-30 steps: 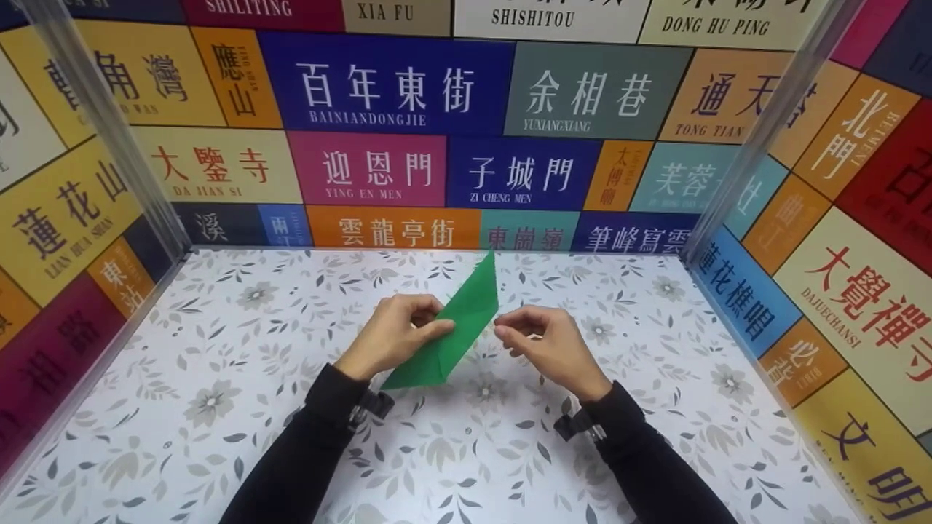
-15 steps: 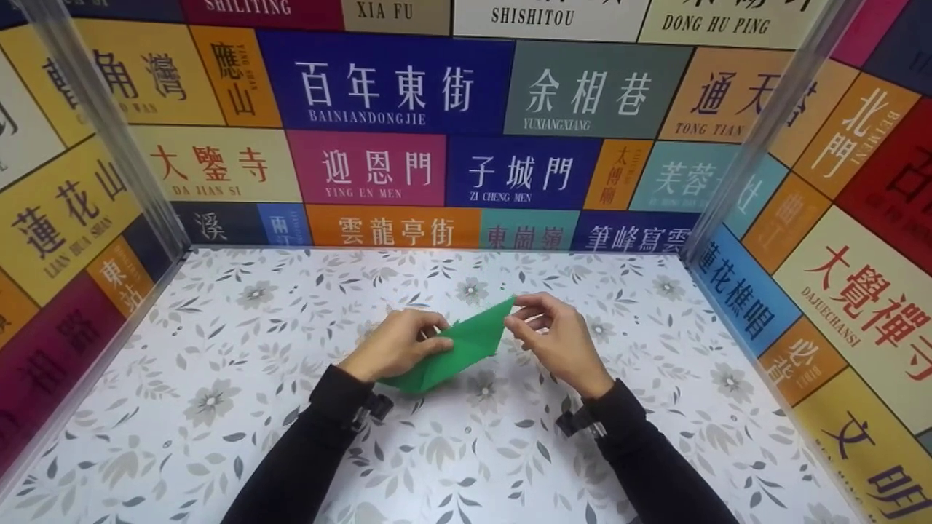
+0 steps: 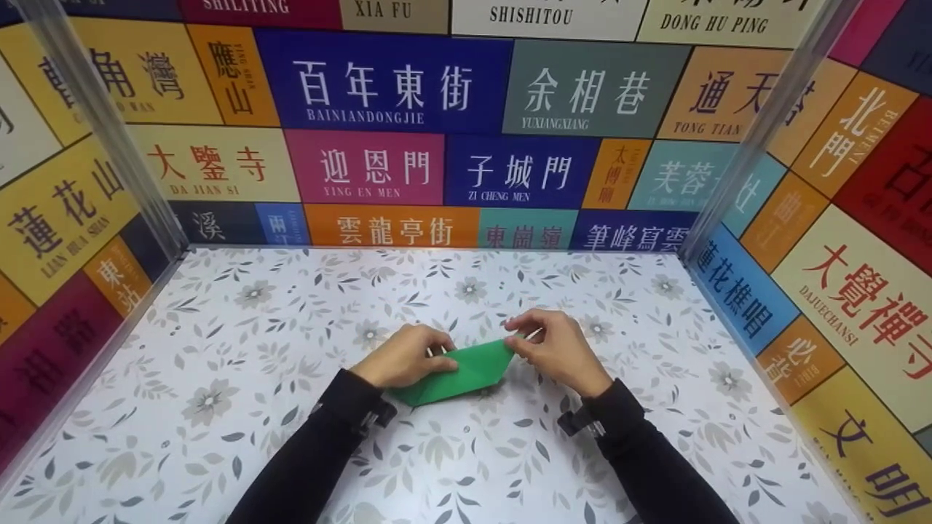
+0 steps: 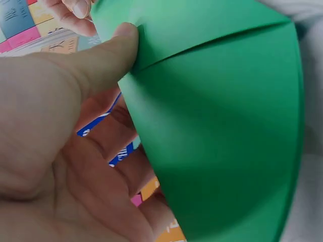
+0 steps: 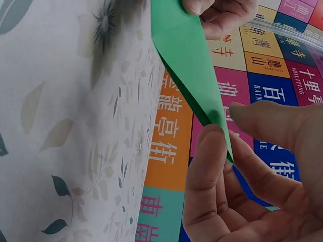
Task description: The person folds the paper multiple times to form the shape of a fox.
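Note:
A folded sheet of green paper (image 3: 477, 371) is held at a slant just over the patterned table. My left hand (image 3: 411, 355) grips its left part, thumb (image 4: 113, 55) on the near face and the other fingers behind. A crease line and an overlapping flap show on the paper (image 4: 217, 111) in the left wrist view. At the paper's pointed right end is my right hand (image 3: 561, 349), its thumb and fingers curled around the tip. In the right wrist view a fingertip (image 5: 211, 135) touches the paper's edge near that narrow point, and the layers stand slightly apart.
The white tabletop (image 3: 240, 451) carries a grey leaf and flower print. Coloured panels with Chinese lettering form a back wall (image 3: 386, 87) and side walls around it. Clear corner strips (image 3: 764, 131) run up where the walls meet. Each wrist wears a small dark camera.
The paper has swung from steeply upright to a flatter slant and come lower. My right hand, apart from it a second ago, has closed around its right tip. Both hands have moved down slightly.

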`<state>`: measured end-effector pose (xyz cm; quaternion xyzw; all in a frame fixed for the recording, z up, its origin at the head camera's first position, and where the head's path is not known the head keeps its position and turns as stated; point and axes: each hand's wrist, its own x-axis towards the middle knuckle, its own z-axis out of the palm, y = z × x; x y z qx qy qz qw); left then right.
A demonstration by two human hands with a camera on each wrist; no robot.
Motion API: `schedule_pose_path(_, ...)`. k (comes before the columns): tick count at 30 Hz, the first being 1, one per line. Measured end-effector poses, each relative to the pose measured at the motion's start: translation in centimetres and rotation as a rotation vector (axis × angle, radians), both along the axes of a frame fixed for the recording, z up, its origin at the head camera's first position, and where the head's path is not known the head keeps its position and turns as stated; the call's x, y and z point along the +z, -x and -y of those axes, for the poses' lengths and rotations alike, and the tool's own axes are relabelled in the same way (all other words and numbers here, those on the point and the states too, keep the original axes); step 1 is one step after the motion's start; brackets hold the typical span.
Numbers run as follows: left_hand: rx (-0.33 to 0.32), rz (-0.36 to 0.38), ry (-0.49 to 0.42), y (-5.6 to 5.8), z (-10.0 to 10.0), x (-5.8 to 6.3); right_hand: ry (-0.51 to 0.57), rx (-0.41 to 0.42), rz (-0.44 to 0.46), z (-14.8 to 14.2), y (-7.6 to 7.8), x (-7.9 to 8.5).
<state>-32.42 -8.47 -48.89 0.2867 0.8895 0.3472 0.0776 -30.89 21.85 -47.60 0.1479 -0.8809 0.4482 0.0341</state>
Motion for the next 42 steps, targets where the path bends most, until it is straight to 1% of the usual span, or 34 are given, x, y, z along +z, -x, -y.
schedule_pose_path(3, 0.006, -0.007, 0.005, 0.1, -0.1, -0.5, -0.04, 0.021, 0.021, -0.1, 0.1, -0.2)
schedule_pose_path(6, 0.028, 0.001, 0.015, 0.2, -0.1, -0.9, -0.085, 0.034, 0.027, -0.2, 0.1, -0.4)
schedule_pose_path(11, 0.071, -0.008, 0.027, 0.2, 0.0, -1.3, -0.143, 0.018, 0.029, -0.3, 0.2, -0.7)
schedule_pose_path(15, 0.085, -0.041, 0.032, 0.2, 0.1, -1.4, -0.183, -0.002, 0.025, -0.5, 0.2, -0.9)
schedule_pose_path(18, 0.086, -0.062, 0.035, 0.1, 0.2, -1.4, -0.205, -0.015, 0.027, -0.6, 0.3, -1.1)
schedule_pose_path(22, 0.106, -0.067, 0.046, -0.1, 0.2, -1.1, -0.221, -0.029, 0.046, -0.7, 0.4, -1.5)
schedule_pose_path(24, 0.119, -0.075, 0.044, -0.3, 0.2, -0.8, -0.233, -0.03, 0.052, -0.8, 0.5, -1.6)
schedule_pose_path(26, 0.124, -0.098, 0.036, -0.6, 0.3, -0.6, -0.239, -0.029, 0.056, -0.8, 0.5, -1.6)
schedule_pose_path(29, 0.099, -0.158, 0.039, -1.3, 0.3, -0.5, -0.238, -0.031, 0.062, -0.9, 0.6, -1.6)
schedule_pose_path(35, -0.018, -0.291, 0.107, -3.0, 0.4, -0.6, -0.236, -0.028, 0.067, -1.0, 0.7, -1.7)
schedule_pose_path(39, -0.063, -0.343, 0.135, -4.0, 0.6, -0.8, -0.25, -0.039, 0.05, -1.0, 0.6, -1.7)
schedule_pose_path(42, -0.091, -0.349, 0.145, -4.4, 0.6, -1.3, -0.261, -0.042, 0.034, -1.1, 0.4, -1.6)
